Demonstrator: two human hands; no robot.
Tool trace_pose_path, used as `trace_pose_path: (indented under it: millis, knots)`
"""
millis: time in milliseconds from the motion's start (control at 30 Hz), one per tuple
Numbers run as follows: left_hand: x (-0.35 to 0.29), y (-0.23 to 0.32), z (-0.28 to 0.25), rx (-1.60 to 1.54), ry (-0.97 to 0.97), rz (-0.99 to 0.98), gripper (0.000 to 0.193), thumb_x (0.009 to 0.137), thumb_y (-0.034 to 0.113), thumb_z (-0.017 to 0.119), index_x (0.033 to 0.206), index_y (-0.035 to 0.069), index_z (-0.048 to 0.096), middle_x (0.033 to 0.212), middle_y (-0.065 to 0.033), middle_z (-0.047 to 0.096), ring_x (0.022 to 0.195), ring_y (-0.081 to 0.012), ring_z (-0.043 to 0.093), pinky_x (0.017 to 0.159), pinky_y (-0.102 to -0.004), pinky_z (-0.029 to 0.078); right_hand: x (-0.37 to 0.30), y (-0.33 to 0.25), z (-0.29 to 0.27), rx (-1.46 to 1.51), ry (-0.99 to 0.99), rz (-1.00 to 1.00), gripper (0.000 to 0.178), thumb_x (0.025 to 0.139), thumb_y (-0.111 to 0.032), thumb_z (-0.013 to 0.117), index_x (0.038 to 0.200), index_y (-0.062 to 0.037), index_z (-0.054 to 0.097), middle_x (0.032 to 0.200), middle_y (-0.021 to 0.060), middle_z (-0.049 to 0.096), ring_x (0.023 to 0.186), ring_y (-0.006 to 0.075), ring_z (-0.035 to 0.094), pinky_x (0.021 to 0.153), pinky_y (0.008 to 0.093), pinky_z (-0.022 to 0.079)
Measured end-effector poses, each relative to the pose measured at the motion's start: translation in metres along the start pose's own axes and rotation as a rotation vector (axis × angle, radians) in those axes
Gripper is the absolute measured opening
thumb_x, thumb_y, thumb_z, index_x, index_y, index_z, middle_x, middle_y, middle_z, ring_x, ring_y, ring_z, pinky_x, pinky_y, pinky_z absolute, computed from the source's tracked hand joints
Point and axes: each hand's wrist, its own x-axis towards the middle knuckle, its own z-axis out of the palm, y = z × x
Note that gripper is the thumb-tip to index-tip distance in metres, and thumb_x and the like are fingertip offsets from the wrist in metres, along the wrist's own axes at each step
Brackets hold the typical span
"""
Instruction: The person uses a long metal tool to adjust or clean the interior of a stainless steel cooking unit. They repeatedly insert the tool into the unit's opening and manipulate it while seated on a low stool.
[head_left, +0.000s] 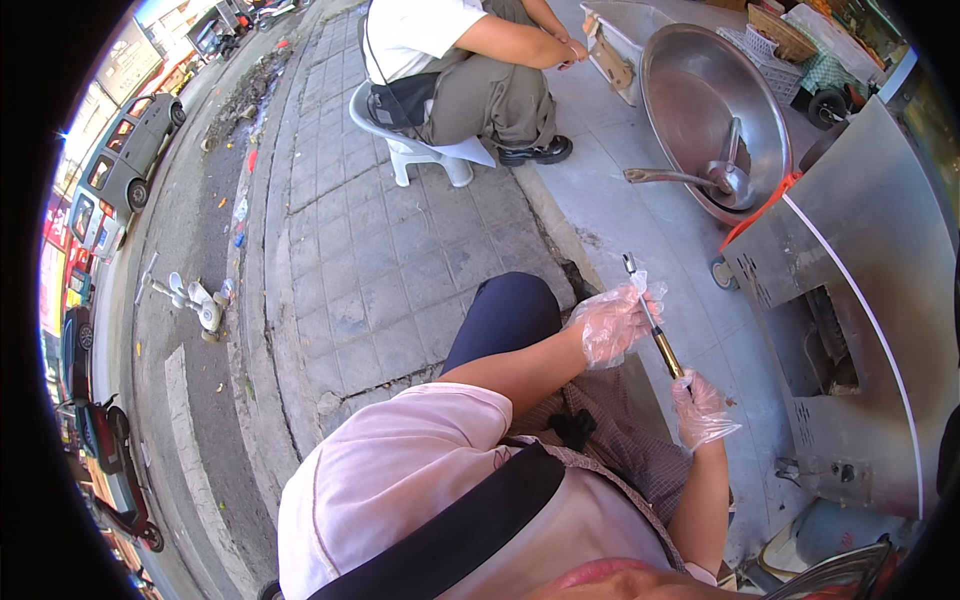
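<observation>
A long-necked lighter (664, 352) with a gold and black body and a slim metal neck slants between my hands. Thin clear plastic gloves cover both of them. My left hand (615, 325) has its fingers closed around the neck, just below the metal tip. Lower down, my right hand (703, 408) grips the dark end of the body. To the right of the lighter stands a metal stove cabinet (880, 260) with a square opening (812, 345) in its front; the lighter is apart from it.
A large steel basin (665, 60) holding a ladle (735, 183) is at the upper right. A white hose (868, 290) crosses the cabinet, above a blue-grey cylinder (845, 530). Another person (500, 95) sits on a white stool (405, 155). A scooter (200, 305) and vehicles line the street.
</observation>
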Motion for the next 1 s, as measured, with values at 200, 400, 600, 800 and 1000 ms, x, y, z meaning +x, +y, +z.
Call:
trace_pose_path:
  millis: [200, 400, 600, 800, 1000]
  knots:
    - [0.001, -0.002, 0.007, 0.184, 0.177, -0.026, 0.027, 0.093, 0.030, 0.060, 0.110, 0.011, 0.054, 0.104, -0.0054, 0.061, 0.103, -0.0197, 0.058, 0.094, -0.0354, 0.045, 0.001, -0.012, -0.002, -0.207, 0.083, -0.076, 0.028, 0.092, -0.032, 0.054, 0.099, -0.0044, 0.058, 0.071, 0.0187, 0.058, 0.064, 0.0380, 0.056, 0.059, 0.0441, 0.043]
    - [-0.004, -0.019, 0.007, 0.383, 0.229, -0.101, 0.029, 0.093, 0.033, 0.060, 0.104, 0.007, 0.055, 0.107, -0.0071, 0.062, 0.093, -0.0159, 0.058, 0.086, -0.0320, 0.048, 0.002, -0.006, 0.001, -0.376, 0.089, -0.070, 0.029, 0.091, -0.031, 0.055, 0.103, -0.0045, 0.059, 0.073, 0.0217, 0.060, 0.068, 0.0424, 0.058, 0.060, 0.0480, 0.044]
    - [0.000, -0.019, 0.000, 0.548, 0.364, -0.061, 0.036, 0.090, 0.041, 0.061, 0.094, 0.005, 0.061, 0.092, -0.0067, 0.064, 0.080, -0.0152, 0.058, 0.076, -0.0314, 0.049, 0.004, -0.004, 0.005, -0.437, 0.090, -0.098, 0.029, 0.088, -0.030, 0.059, 0.102, -0.0053, 0.061, 0.074, 0.0217, 0.060, 0.069, 0.0419, 0.059, 0.060, 0.0478, 0.045]
    - [-0.001, -0.017, -0.012, 0.610, 0.462, 0.048, 0.044, 0.092, 0.047, 0.055, 0.093, 0.004, 0.061, 0.084, -0.0070, 0.063, 0.071, -0.0150, 0.056, 0.069, -0.0313, 0.049, 0.002, -0.007, 0.005, -0.401, 0.113, -0.118, 0.029, 0.088, -0.034, 0.059, 0.099, -0.0071, 0.063, 0.076, 0.0207, 0.061, 0.070, 0.0408, 0.059, 0.060, 0.0464, 0.045]
    - [0.002, -0.009, -0.009, 0.333, 0.316, -0.120, 0.047, 0.092, 0.049, 0.055, 0.107, 0.004, 0.058, 0.091, -0.0068, 0.063, 0.073, -0.0140, 0.057, 0.073, -0.0297, 0.048, 0.003, -0.005, -0.011, -0.392, 0.109, -0.038, 0.033, 0.090, -0.039, 0.057, 0.095, -0.0068, 0.061, 0.074, 0.0202, 0.060, 0.070, 0.0404, 0.059, 0.060, 0.0463, 0.044]
